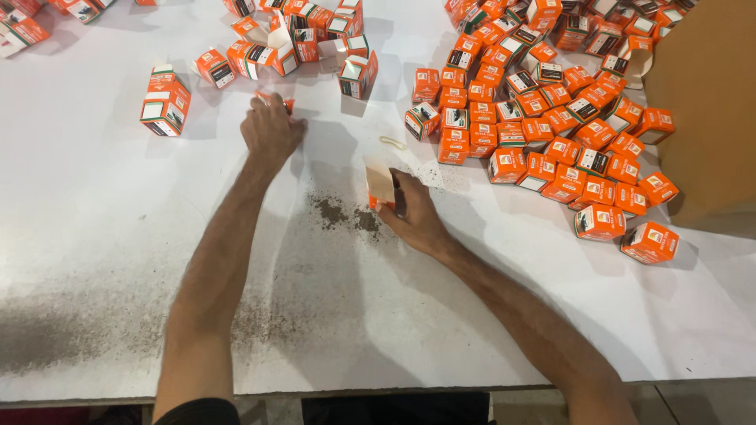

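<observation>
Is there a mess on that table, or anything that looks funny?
Yes. Dark powder is spilled on the white table, just left of the right hand, which holds an open orange carton. More dark dust smears the near left edge. The small orange boxes lie tumbled in a heap, some with flaps open.
</observation>
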The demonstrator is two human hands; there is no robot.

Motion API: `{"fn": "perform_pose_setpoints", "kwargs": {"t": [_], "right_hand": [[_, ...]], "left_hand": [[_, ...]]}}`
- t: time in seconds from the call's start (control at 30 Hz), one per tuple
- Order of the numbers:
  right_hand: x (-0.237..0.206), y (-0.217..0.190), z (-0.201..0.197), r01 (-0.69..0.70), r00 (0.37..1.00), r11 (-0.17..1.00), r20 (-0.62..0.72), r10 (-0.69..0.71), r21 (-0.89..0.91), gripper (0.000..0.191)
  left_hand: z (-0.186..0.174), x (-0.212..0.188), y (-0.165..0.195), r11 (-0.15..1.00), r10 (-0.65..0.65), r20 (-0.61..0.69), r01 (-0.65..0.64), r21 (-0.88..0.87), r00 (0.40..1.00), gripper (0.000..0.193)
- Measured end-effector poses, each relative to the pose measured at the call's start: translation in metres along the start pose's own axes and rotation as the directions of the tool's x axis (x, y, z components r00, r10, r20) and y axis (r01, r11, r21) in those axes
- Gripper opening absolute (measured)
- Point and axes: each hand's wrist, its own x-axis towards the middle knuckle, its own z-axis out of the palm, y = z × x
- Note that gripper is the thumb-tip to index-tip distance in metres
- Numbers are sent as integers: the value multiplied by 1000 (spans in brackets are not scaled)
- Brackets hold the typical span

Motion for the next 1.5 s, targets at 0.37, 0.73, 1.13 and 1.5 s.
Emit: {"fn": "perform_pose_setpoints", "kwargs": {"t": [0.37,0.73,1.13,1.5], "right_hand": [[-3,10,-13,-156,988,876,81,133,457,57],[-3,52,5,66,998,997,14,-65,-36,48],[-4,32,3,5,1000,989,23,-8,146,62],[-4,22,5,-32,999,999,2,32,33,74]], "left_hand": [[-20,-110,51,611,166,-198,-258,-749,966,29],[-24,-138,92,366,600,-579,-833,-414,552,39],[-28,-159,82,658,549,-340,-646,-387,763,43],[-3,-154,88,660,191,-103,-205,-723,976,20]]}}
